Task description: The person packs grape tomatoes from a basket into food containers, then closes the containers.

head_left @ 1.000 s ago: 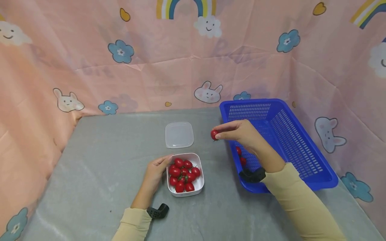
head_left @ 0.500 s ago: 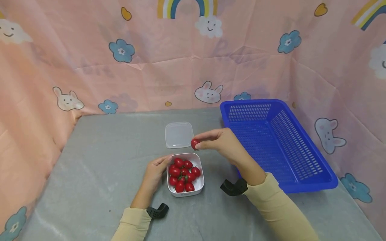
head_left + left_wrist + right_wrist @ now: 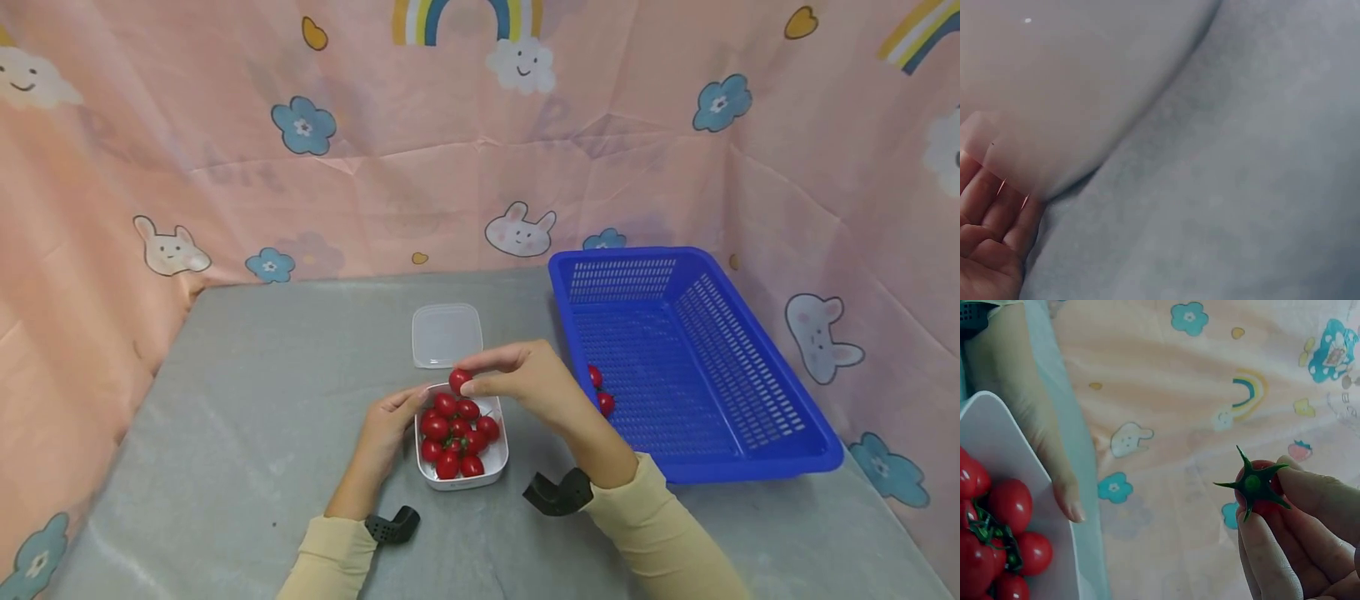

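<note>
In the head view, my right hand pinches a red cherry tomato between thumb and fingertips. It hangs over the far rim of a white square container. The right wrist view shows the green star-shaped stem of this tomato. Several red tomatoes lie in the container, some with green stems. My left hand rests against the container's left side, fingertips at the rim. Its fingers touch the outer wall in the left wrist view.
A blue slotted plastic basket stands at the right, with red tomatoes near its left wall. Behind the container lies a clear lid on the grey tabletop. A pink patterned curtain encloses the back and sides.
My right hand has carried the tomato leftward and toward me, from beside the basket's left edge to the container's far rim. The left hand and container have stayed in place.
</note>
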Available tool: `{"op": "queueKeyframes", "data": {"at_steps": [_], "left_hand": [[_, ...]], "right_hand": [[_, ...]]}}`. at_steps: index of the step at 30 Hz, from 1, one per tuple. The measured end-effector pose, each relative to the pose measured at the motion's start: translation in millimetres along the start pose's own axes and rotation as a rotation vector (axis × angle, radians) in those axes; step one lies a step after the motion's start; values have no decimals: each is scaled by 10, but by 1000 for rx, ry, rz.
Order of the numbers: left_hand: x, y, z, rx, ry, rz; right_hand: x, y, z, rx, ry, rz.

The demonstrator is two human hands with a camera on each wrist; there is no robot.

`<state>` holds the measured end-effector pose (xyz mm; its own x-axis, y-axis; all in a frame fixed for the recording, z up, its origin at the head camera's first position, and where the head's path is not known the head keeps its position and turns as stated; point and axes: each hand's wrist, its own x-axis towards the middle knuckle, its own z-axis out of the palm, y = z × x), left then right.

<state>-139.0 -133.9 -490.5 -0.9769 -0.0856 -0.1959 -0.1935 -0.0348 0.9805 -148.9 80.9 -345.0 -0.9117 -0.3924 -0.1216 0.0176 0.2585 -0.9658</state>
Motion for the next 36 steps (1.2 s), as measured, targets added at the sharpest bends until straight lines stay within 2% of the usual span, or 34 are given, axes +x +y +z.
{"op": "queueKeyframes", "data": {"at_steps": [3, 9, 17, 24, 36], "left_hand": [[3, 5, 2, -10, 1, -2], [-1, 2, -2, 7, -7, 0], [13, 0, 5, -11, 9, -7], [5, 14, -2, -2, 8, -7], [-8, 22, -3, 38, 9, 2]], "right_hand": [[8, 56, 49, -6, 11, -8], [14, 218, 122, -14, 64, 37], [82, 500, 256, -78, 179, 103], [131, 639, 336, -125, 174, 119], [151, 718, 411, -231, 167, 100]]}}
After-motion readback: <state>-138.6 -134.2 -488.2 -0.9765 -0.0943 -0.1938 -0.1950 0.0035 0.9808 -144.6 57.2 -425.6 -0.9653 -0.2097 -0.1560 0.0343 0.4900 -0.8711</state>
